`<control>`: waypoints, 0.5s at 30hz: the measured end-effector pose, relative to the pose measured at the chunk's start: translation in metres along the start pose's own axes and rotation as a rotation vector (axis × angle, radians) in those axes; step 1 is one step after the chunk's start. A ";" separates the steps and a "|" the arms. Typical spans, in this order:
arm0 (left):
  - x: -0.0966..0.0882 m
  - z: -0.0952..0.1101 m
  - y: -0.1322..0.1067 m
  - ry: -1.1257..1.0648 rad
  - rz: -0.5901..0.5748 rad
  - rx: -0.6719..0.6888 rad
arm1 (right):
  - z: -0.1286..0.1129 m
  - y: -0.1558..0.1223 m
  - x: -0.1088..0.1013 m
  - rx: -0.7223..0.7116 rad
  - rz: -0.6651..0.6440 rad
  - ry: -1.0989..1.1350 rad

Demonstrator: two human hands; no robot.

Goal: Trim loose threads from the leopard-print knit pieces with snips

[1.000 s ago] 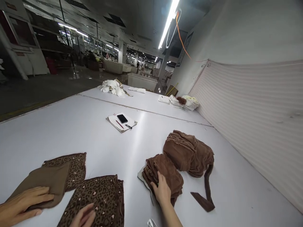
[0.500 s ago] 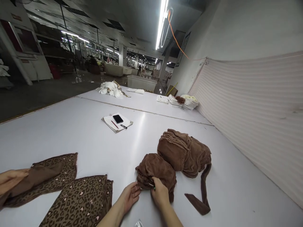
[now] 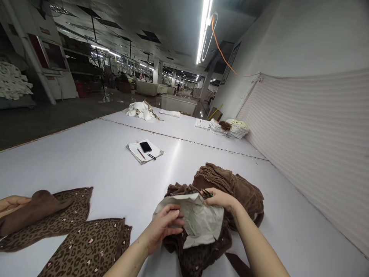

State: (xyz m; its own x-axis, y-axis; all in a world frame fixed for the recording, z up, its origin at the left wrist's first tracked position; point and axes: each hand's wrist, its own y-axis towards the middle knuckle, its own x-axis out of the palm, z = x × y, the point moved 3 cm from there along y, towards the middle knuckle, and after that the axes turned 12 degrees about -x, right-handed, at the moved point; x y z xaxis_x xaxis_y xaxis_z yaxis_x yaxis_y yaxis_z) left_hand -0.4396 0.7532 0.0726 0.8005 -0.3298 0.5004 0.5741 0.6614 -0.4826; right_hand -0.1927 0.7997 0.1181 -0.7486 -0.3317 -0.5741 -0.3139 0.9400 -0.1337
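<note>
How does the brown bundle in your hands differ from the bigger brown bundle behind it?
The held brown bundle is turned up, with a white paper sheet over its face; the bigger brown bundle lies on the table with no paper showing. The left hand and right hand grip the held one; neither clearly grips the bigger one. Both are stacked plush brown fabric.

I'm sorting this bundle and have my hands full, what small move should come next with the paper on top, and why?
Probably peel the white paper sheet off and lay it aside. Both the left hand and right hand pinch its edges, and it covers the flipped brown fabric stack, hiding the pieces beneath.
</note>
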 end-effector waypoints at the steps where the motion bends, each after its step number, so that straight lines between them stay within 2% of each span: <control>1: -0.006 -0.002 0.003 0.065 0.077 -0.006 | 0.006 0.011 -0.004 0.006 0.030 -0.040; 4: -0.040 -0.016 0.021 0.373 0.403 0.010 | 0.029 0.038 -0.002 0.023 0.185 -0.160; 6: -0.067 -0.024 0.034 0.565 0.623 0.032 | 0.045 0.046 0.012 0.035 0.252 -0.223; 8: -0.093 -0.031 0.047 0.664 0.770 0.023 | 0.060 0.045 0.034 0.056 0.276 -0.267; 11: -0.118 -0.034 0.067 0.747 0.851 -0.047 | 0.076 0.032 0.068 0.116 0.296 -0.311; 13: -0.124 -0.034 0.080 0.808 0.842 -0.090 | 0.082 0.022 0.088 0.126 0.289 -0.314; 15: -0.122 -0.034 0.091 0.871 0.816 -0.106 | 0.088 0.013 0.107 0.101 0.243 -0.315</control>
State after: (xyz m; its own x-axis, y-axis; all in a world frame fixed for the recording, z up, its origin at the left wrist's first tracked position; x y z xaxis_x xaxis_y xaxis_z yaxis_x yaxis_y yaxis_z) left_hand -0.4793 0.8308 -0.0565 0.7590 -0.2112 -0.6159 -0.1782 0.8424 -0.5086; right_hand -0.2256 0.7836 -0.0161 -0.5736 -0.0726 -0.8159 -0.0789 0.9963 -0.0332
